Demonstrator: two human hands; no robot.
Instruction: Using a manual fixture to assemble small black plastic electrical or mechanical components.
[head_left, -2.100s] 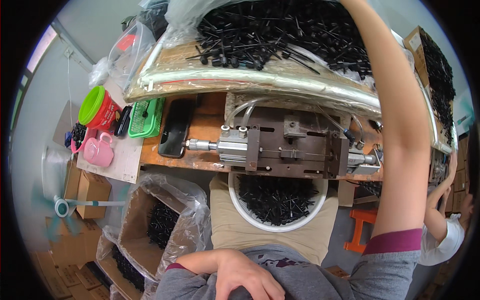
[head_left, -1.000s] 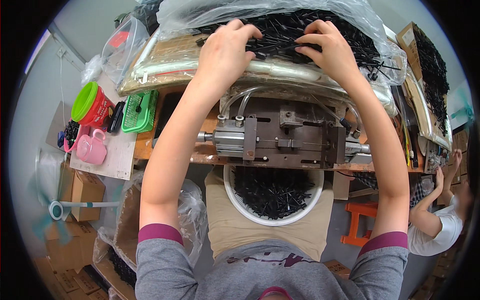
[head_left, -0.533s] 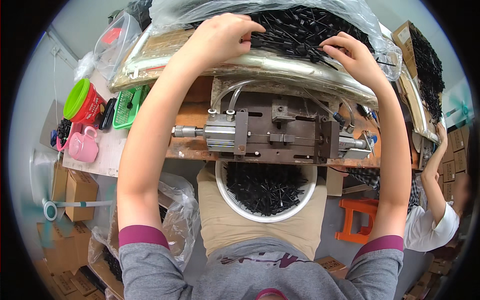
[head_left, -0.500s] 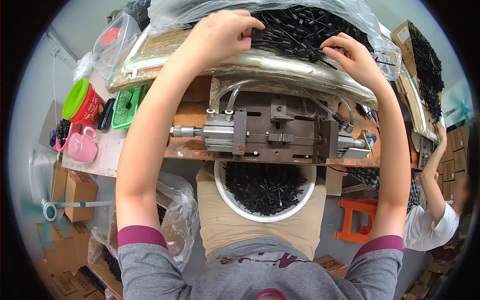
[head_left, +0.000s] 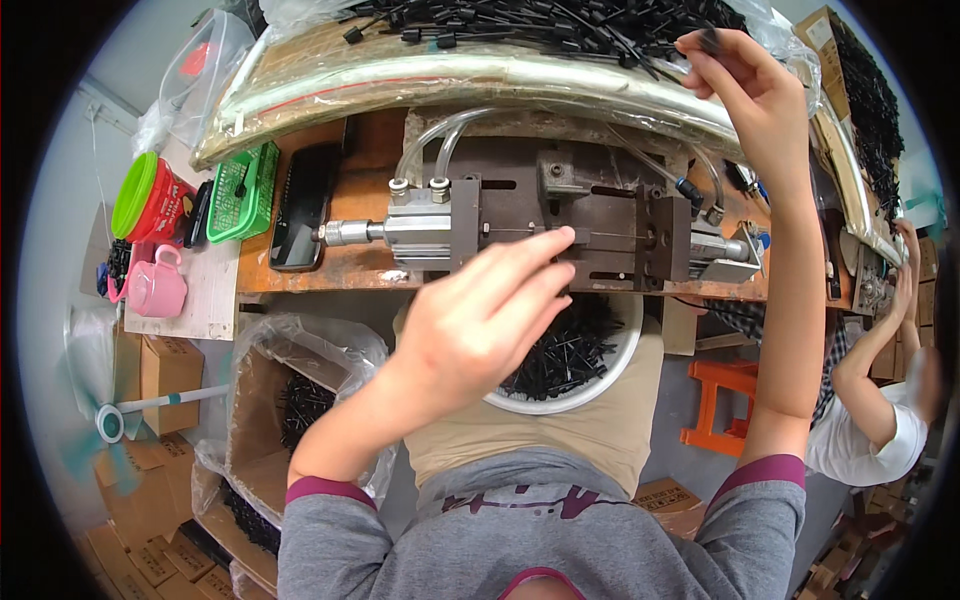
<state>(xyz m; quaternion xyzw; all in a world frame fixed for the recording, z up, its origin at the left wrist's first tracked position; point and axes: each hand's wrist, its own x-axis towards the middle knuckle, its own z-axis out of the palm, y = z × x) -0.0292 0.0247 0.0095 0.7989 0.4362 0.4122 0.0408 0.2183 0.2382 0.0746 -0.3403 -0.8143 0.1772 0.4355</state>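
Note:
My left hand (head_left: 480, 325) reaches over the front of a metal clamping fixture (head_left: 510, 215). Its fingers are stretched and a little apart, with the index fingertip at the small central block (head_left: 582, 238); the thumb is hidden. At the far right, my right hand (head_left: 755, 90) pinches a small black plastic part (head_left: 710, 40), blurred, above the heap of black parts (head_left: 560, 30). These loose parts have thin stems and blocky heads. Below the fixture, a white round basket (head_left: 632, 345) of similar black pieces rests on my lap, partly covered by my left hand.
A padded, plastic-wrapped edge (head_left: 400, 85) runs before the heap. Air hoses (head_left: 440, 130) rise from the fixture. Left are a phone (head_left: 303, 205), green basket (head_left: 245, 195), red tub (head_left: 165, 200) and pink cup (head_left: 158, 283). A co-worker (head_left: 870, 430) sits right, near an orange stool (head_left: 718, 405).
My left hand has left the heap and come down toward me to the fixture. My right hand has risen slightly, moved right and now holds a black part up. The view has shifted slightly.

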